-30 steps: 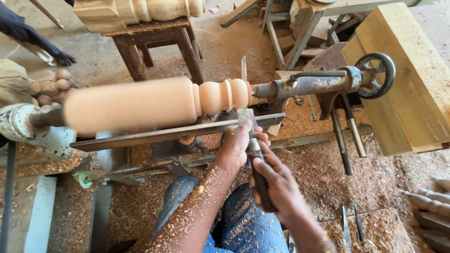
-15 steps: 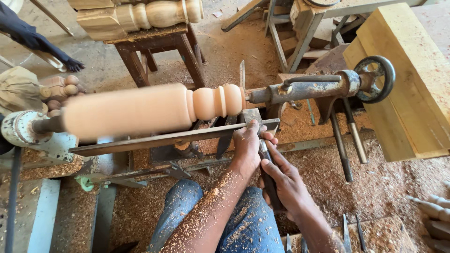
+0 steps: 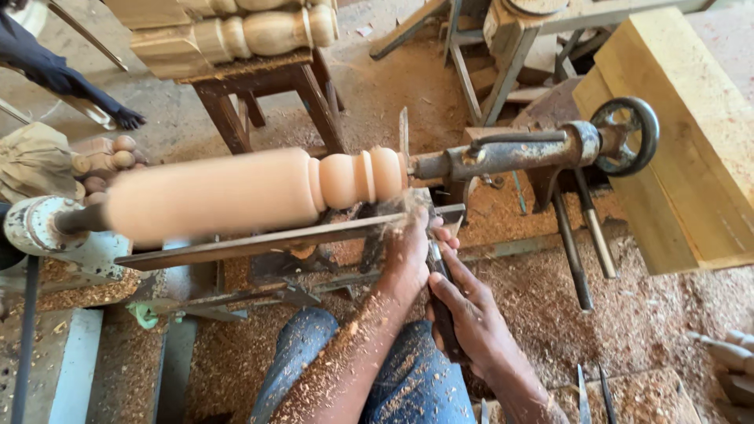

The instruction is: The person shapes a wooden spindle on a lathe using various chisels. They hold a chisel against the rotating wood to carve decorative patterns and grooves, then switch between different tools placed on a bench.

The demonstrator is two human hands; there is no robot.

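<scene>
A pale wooden spindle spins on a lathe, blurred on its left part, with rounded beads cut at its right end. A long chisel rests on the metal tool rest, its blade meeting the wood near the tailstock. My left hand presses the blade down at the rest. My right hand grips the dark handle lower down, close to my knee. Shavings cover my left forearm and my jeans.
The rusty tailstock with its handwheel stands to the right. A yellow timber block lies beyond it. Turned legs lie on a brown stool at the top. Loose chisels lie in sawdust at the bottom right. Another person's dark sleeve shows upper left.
Both hands have stayed on the chisel at the spindle's right end. The view has shifted slightly and the beads look more deeply cut.
</scene>
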